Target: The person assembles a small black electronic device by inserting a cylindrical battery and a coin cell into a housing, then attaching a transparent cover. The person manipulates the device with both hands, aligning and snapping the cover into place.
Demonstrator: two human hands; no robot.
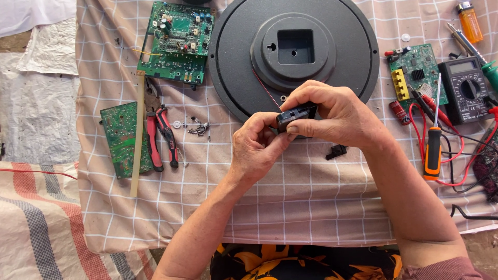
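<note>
Both hands meet over the checked cloth [311, 197] and grip a small black plastic box [293, 115]. My left hand [255, 148] holds it from below with thumb and fingers. My right hand [332, 116] covers it from above and the right. A thin red wire [265, 89] runs from the box up over a round black disc [293, 52] with a square hole in its raised middle. The disc lies flat just beyond my hands. A small black plastic piece [336, 152] lies on the cloth just right of my hands.
Two green circuit boards [177, 41] [123, 139], red-handled pliers [162, 139], a pale stick [137, 140] and several small screws [199, 128] lie to the left. On the right are a third board [415, 70], a multimeter [466, 89] with red leads, an orange-handled screwdriver [432, 150] and an orange lighter [470, 22].
</note>
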